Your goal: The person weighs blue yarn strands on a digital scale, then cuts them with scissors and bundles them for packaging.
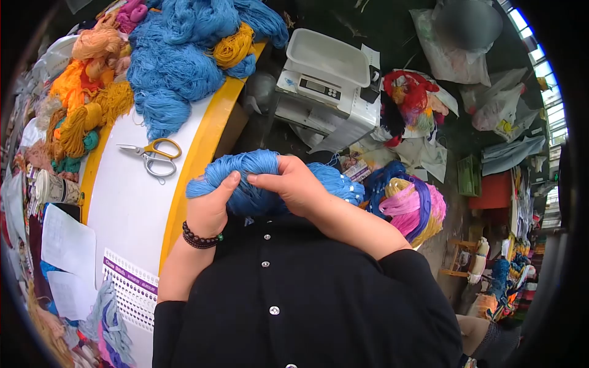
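A thick bundle of blue yarn (239,164) is held between both hands in front of the black shirt. My left hand (210,202), with a dark beaded bracelet at its wrist, is closed round the left end of the bundle, thumb on top. My right hand (294,184) grips the bundle's right side, its thumb pointing toward the left thumb. More blue yarn (334,184) with white ties shows just beyond the right hand. Scissors (153,156) with one yellow and one grey handle lie on the white table (138,202), left of the hands.
Blue yarn (172,67) heaps on the table's far end, orange yarn (70,80) beside it. A punched card (132,288) and papers (69,245) lie near left. A scale (328,67) stands ahead. Pink yarn (405,208) sits right; part of another person (475,331) shows lower right.
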A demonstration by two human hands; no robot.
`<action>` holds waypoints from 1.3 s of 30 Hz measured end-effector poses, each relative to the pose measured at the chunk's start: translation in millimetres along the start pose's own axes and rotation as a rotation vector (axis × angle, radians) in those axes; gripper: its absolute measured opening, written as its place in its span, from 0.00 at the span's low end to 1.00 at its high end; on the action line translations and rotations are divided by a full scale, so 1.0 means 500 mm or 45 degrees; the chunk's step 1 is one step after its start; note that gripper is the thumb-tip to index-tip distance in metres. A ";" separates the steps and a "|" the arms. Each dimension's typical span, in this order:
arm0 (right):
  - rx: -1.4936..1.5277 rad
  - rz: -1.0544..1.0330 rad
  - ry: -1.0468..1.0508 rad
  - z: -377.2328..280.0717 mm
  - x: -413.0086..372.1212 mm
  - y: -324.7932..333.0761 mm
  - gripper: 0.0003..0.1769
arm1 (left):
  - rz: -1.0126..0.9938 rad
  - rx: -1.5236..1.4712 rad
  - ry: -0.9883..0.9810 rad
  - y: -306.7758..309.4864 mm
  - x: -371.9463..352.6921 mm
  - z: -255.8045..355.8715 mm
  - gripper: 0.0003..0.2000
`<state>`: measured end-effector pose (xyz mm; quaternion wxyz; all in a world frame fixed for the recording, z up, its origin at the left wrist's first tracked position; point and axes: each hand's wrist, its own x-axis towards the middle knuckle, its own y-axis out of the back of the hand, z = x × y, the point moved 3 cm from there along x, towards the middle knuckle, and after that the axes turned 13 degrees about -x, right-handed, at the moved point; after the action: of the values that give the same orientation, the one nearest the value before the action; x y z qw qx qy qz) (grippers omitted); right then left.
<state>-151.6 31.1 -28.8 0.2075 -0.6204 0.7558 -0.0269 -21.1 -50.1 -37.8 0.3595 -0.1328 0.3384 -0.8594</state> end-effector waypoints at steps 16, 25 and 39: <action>-0.010 -0.013 0.085 0.006 -0.012 0.002 0.07 | -0.058 0.374 -0.097 0.001 -0.006 0.001 0.07; -0.649 -0.300 -0.050 -0.177 -0.047 0.008 0.12 | -0.290 -0.574 0.356 -0.017 -0.006 0.103 0.11; 0.333 0.462 0.363 -0.334 -0.207 0.429 0.10 | -0.002 -0.934 0.179 0.240 -0.002 0.288 0.18</action>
<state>-393.6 142.1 88.6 0.1787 -0.4327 0.8664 -0.1740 110.6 -180.9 -13.2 0.2633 -0.1936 0.6476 -0.6883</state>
